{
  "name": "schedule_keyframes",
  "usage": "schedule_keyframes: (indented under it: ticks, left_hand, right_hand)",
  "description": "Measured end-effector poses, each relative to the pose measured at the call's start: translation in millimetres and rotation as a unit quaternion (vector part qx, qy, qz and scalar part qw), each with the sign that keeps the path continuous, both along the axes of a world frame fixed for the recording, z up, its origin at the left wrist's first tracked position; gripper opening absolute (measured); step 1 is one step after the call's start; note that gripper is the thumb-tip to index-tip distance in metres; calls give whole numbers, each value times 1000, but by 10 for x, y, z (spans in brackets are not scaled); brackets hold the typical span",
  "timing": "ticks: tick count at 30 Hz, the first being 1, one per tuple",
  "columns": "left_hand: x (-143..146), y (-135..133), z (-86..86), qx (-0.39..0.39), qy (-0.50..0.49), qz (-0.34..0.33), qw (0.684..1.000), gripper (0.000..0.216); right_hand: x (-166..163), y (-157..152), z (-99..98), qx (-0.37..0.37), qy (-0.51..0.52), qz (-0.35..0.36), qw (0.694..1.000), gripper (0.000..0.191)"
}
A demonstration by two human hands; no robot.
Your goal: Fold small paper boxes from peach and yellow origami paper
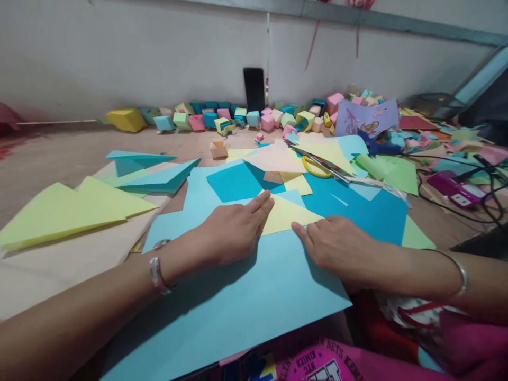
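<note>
A folded sheet of pale yellow paper (pixel 291 211) lies on a large light blue sheet (pixel 246 296) in front of me, its straight edge towards me. My left hand (pixel 238 225) rests over its left end, fingers stretched out and held together. At the right corner is my right hand (pixel 333 241), one digit extended along the near edge and the other fingers curled in at the paper. Just beyond lie a darker blue sheet (pixel 230 182) and a pale pink sheet (pixel 273 159). Scissors with yellow handles (pixel 317 166) lie on the papers further back.
Small folded paper cubes (pixel 210 119) line the wall, with a black phone (pixel 254 90) upright among them. Folded yellow paper (pixel 71 211) and blue paper planes (pixel 159 180) lie left. Right are paper scraps (pixel 468 137), a purple power adapter (pixel 454 189) and black cables (pixel 436 214).
</note>
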State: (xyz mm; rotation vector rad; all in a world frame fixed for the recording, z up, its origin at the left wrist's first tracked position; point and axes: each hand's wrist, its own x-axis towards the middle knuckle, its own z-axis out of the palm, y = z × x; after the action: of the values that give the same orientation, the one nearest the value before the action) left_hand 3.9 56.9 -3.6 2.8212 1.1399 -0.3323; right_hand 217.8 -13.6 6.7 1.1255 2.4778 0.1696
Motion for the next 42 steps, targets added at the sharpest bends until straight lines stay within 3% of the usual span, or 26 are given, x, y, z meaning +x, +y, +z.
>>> schedule_keyframes:
  ticks: [4,9,12,14,17,21,24,29,32,35,38,42]
  left_hand:
    - [7,-3,8,-16,-1,6,1000,59]
    - [18,8,-4,-25,-25,19,999,59]
    - [44,10,-16,-29,-78,64,994,56]
    - [64,19,-34,-19,-160,123,979,45]
    - [79,63,-89,21,-318,173,932,32]
    - [56,180,-206,27,-453,197,869,29]
    - [35,267,-266,-35,-529,235,815,24]
    - [42,325,-212,-199,-663,282,665,10]
    - [49,326,-162,-257,-688,288,615,18]
    - [43,326,-156,-274,-686,292,607,25]
    - [30,328,-176,-259,-678,292,622,32]
    - [10,322,-181,-239,-676,278,639,45]
  right_hand:
    - [182,-35,20,-7,-49,-79,996,48]
    - [296,166,186,28,-88,-170,981,25]
    - [216,443,289,97,-1,-143,985,25]
    - [110,655,280,92,97,-119,984,28]
    - [-72,934,164,12,235,-75,969,30]
    - [-217,1127,-28,-48,301,-109,946,34]
    - [-200,1171,-145,-101,407,-114,901,38]
    - [-87,1234,-258,-138,571,-102,803,16]
    - [-52,1271,-274,-120,605,-112,779,8]
    - [-50,1283,-294,-79,618,-111,774,8]
    - [-63,1271,-323,-4,633,-97,768,9]
    - [-66,1264,-324,99,671,-94,728,9]
